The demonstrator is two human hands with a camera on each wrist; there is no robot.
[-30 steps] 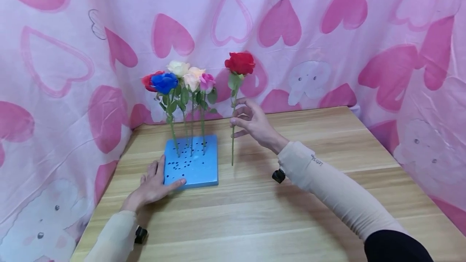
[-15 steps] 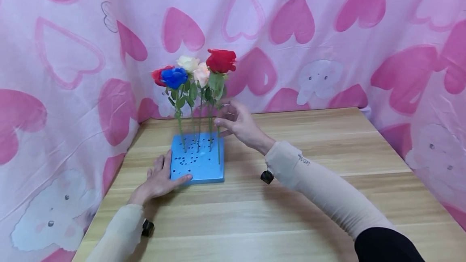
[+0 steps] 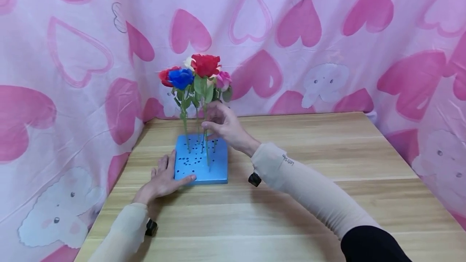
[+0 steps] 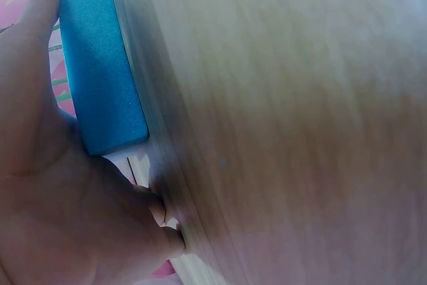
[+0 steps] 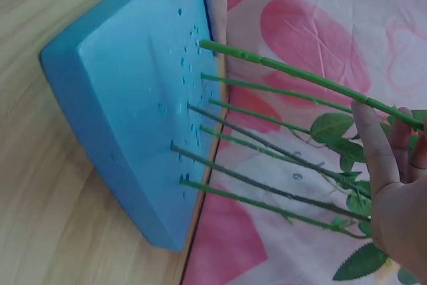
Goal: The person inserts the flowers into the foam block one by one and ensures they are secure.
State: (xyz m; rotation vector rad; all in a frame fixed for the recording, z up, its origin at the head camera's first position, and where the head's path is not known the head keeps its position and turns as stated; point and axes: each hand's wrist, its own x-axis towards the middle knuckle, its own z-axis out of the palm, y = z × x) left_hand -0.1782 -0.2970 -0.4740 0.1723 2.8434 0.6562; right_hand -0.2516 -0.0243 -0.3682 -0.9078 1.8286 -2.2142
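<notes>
My right hand [image 3: 227, 128] pinches the stem of a red rose [image 3: 206, 66] between thumb and fingers, holding it upright over a blue foam block [image 3: 218, 169]. In the right wrist view the bare green stem [image 5: 293, 71] ends close to the block's holed top; whether it touches or enters cannot be told. My left hand [image 3: 162, 181] lies at the block's front left corner, thumb on the top and fingers along the left side. Standing in the block are a blue rose [image 3: 181, 78], another red rose [image 3: 165, 77], a pink rose [image 3: 223, 80] and paler ones partly hidden behind.
The block sits on a wood-grain table [image 3: 291, 213], toward its left back. A pink curtain with hearts [image 3: 298, 23] hangs behind and at both sides. Many small holes mark the block's top, and leaves crowd around the upper stems.
My right hand has carried the red rose leftward from beside the block to above it, now in front of the other flowers. The left hand stays at the block's corner. The head view has shifted slightly.
</notes>
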